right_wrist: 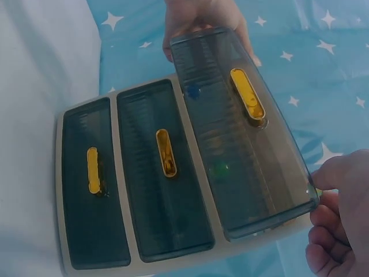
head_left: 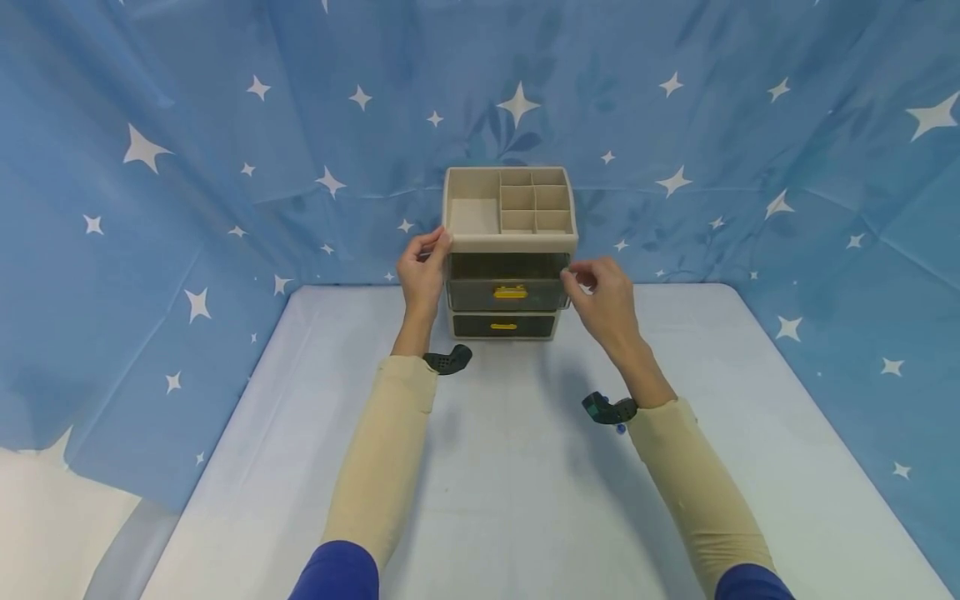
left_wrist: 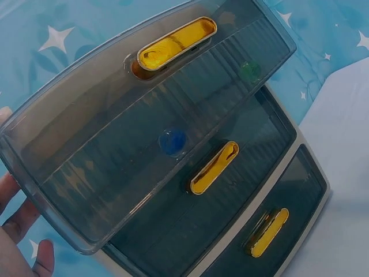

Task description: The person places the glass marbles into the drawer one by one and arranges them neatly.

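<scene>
A beige desktop drawer organizer (head_left: pixel 512 243) stands at the back of the table, its top drawer (head_left: pixel 480 297) pulled out. That drawer is smoky and see-through, with a yellow handle (head_left: pixel 510 292). Through it show a small round blue thing (left_wrist: pixel 173 142) and a green one (left_wrist: pixel 250 71). My left hand (head_left: pixel 422 275) grips the organizer's upper left corner with thumb and fingertips. At the opposite end, my right hand (head_left: pixel 606 298) pinches the drawer's right side edge, fingers curled. Below, the middle drawer (right_wrist: pixel 164 167) and bottom drawer (right_wrist: pixel 95 190) are closed.
Sectioned open compartments (head_left: pixel 535 200) form the organizer's top. A blue curtain (head_left: pixel 360 150) with white stars hangs right behind it. White cloth covers the table (head_left: pixel 495 467). A small blue round thing (head_left: pixel 621 429) lies by the right sleeve.
</scene>
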Tool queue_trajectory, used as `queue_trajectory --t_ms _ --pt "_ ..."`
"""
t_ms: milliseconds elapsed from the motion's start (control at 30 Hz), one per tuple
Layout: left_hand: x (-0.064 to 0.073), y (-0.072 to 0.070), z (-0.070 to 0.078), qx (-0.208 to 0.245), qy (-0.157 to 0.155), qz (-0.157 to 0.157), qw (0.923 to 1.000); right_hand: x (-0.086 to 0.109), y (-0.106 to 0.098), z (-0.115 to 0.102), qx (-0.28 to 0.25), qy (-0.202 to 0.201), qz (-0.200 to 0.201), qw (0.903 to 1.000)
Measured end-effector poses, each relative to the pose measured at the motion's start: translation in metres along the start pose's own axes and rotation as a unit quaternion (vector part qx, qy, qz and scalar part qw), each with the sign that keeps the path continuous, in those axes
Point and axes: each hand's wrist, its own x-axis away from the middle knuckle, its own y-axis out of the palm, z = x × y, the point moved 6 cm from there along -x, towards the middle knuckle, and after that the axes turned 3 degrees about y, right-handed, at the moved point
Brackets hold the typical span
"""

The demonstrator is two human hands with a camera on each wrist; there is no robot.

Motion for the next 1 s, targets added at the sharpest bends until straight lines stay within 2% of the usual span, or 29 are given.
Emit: queue_trajectory --t_ms 433,700,1000 --pt "0.0014 -0.0016 -0.0025 0.000 0.004 0.001 1.0000 -0.0004 0.0039 0.0046 0.008 0.023 -0.025 0.9994" --pt "0.0005 -0.0001 -0.0044 0.003 0.003 -0.001 1.0000 -0.0005 0.0031 0.0071 0.009 0.023 -0.027 0.9993" --pt "-0.0009 0.0008 -0.0003 0.001 0.000 0.001 1.0000 -0.0039 0.0013 0.0060 -0.005 0.013 -0.031 0.9994"
